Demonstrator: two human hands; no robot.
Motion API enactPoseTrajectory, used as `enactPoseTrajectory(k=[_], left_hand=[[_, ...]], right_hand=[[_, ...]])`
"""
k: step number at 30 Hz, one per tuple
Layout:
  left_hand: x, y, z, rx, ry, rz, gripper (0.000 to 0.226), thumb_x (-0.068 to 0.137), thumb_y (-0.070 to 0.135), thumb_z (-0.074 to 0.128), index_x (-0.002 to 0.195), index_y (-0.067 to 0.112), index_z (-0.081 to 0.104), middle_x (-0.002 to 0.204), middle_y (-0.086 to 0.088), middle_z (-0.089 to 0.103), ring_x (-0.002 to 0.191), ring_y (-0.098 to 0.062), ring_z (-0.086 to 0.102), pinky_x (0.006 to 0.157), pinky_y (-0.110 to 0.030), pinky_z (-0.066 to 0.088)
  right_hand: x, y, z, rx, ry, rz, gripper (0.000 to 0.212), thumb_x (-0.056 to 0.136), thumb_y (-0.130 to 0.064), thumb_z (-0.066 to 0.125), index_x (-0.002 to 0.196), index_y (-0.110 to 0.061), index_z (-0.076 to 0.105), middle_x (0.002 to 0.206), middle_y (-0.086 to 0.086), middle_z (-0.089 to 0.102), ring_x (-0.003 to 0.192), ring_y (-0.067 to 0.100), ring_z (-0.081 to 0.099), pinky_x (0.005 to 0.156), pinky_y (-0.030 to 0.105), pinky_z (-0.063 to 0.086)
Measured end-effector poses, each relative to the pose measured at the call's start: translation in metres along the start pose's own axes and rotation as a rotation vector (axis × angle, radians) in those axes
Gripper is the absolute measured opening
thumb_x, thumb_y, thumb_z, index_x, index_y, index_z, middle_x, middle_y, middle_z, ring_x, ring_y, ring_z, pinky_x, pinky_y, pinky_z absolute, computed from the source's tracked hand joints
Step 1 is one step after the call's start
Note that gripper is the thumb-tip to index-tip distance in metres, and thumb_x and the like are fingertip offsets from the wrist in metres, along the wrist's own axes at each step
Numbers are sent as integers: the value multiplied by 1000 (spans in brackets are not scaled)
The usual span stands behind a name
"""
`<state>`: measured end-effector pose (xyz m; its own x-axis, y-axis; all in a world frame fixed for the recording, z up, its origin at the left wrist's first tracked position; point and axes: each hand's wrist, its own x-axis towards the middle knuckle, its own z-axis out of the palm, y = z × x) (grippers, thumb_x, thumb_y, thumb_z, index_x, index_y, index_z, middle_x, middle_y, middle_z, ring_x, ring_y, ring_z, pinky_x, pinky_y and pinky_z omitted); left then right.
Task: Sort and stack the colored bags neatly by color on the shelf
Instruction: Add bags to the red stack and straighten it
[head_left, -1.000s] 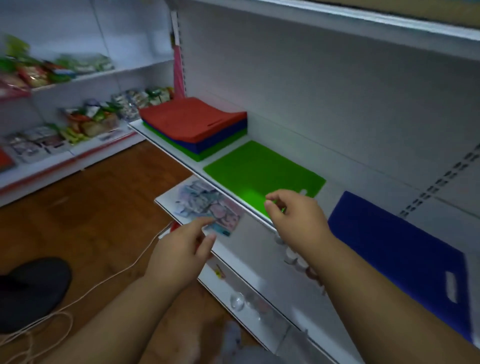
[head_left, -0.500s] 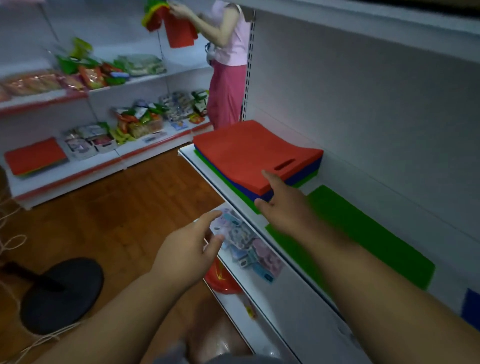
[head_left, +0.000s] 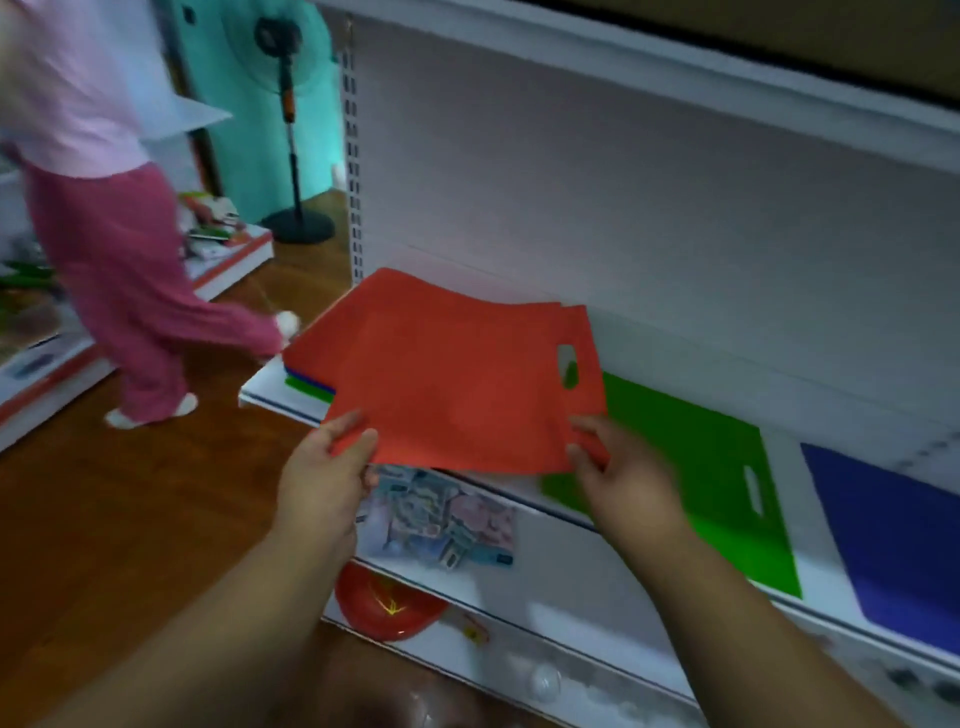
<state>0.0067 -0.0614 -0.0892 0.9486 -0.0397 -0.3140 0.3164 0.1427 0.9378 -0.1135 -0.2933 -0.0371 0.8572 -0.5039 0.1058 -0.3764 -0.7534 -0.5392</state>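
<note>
Both my hands pinch the near edge of a red bag (head_left: 457, 379) at frame centre: left hand (head_left: 324, 478) at its lower left corner, right hand (head_left: 621, 475) at lower right. Its far end lies over the mixed stack (head_left: 306, 383). On the shelf (head_left: 524, 491), right: green bag (head_left: 717, 483), blue bag (head_left: 893, 540), both flat.

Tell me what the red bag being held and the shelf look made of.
Red bag: likely thin non-woven fabric, matte; it sags between the left hand and right hand and has a punched handle slot. Shelf: probably white painted metal, smooth, with a slotted upright; not certain.
</note>
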Motion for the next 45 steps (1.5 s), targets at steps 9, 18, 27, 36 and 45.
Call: enactPoseTrajectory(k=[9, 18, 27, 36, 45], left_hand=[[-53, -29, 45, 600, -348, 478, 20, 91, 22, 68, 109, 29, 71, 106, 10, 66, 100, -11, 60, 89, -28, 45], [-160, -71, 165, 791, -674, 900, 27, 91, 26, 59, 115, 22, 71, 90, 3, 61, 80, -22, 61, 66, -28, 43], [-342, -142, 304, 828, -889, 1030, 39, 89, 40, 45, 114, 23, 71, 100, -1, 69, 85, -23, 65, 71, -30, 51], [-365, -171, 402, 890, -842, 1055, 38, 88, 38, 47, 113, 23, 72, 91, 0, 68, 76, -23, 66, 61, -29, 49], [-408, -186, 544, 1000, -845, 1088, 27, 89, 19, 65, 115, 21, 70, 101, -9, 69, 80, -32, 66, 64, -35, 50]], right_hand=[[-84, 61, -70, 18, 364, 207, 37, 95, -22, 62, 127, -40, 61, 113, -9, 69, 90, 8, 69, 78, 27, 57], [-229, 171, -146, -51, 569, 537, 33, 95, -24, 61, 128, -29, 64, 117, -4, 70, 106, 16, 65, 87, 22, 45], [-370, 322, -264, -135, 679, 744, 34, 96, -28, 59, 130, -29, 62, 123, -3, 68, 108, 20, 65, 92, 29, 47], [-342, 420, -309, -158, 623, 698, 35, 97, -25, 57, 131, -25, 61, 122, -1, 68, 109, 22, 64, 89, 29, 47], [-296, 540, -401, -345, 545, 669, 37, 97, -27, 55, 134, -20, 59, 117, 8, 67, 103, 30, 62, 82, 37, 48]])
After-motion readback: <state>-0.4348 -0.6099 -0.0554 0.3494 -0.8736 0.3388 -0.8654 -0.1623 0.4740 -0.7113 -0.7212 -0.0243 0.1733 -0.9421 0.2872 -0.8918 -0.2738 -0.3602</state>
